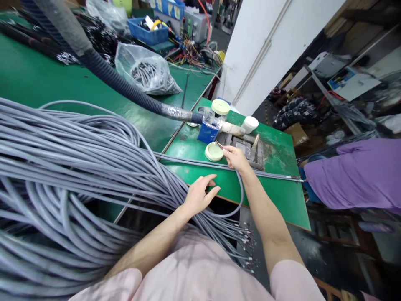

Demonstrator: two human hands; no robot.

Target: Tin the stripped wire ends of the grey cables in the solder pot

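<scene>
My right hand (235,158) is closed on the end of a grey cable (242,190). Thin coloured wires (220,145) stick out past its fingertips, over the rim of a small round dish (214,152) with pale contents. Whether the wire tips touch those contents I cannot tell. My left hand (202,193) holds nothing; its thumb and fingers are apart, beside the big bundle of grey cables (125,154). Between the dish and my left hand, a few grey cables (194,160) run across the green board, their stripped ends at the right.
A ribbed hose (125,85) ends by a blue box (208,131). Behind the right hand sits a metal-framed pot (242,147); a white cup (249,124) and a yellow-lidded tub (220,107) stand nearby. A person in a purple top (354,173) is at the right.
</scene>
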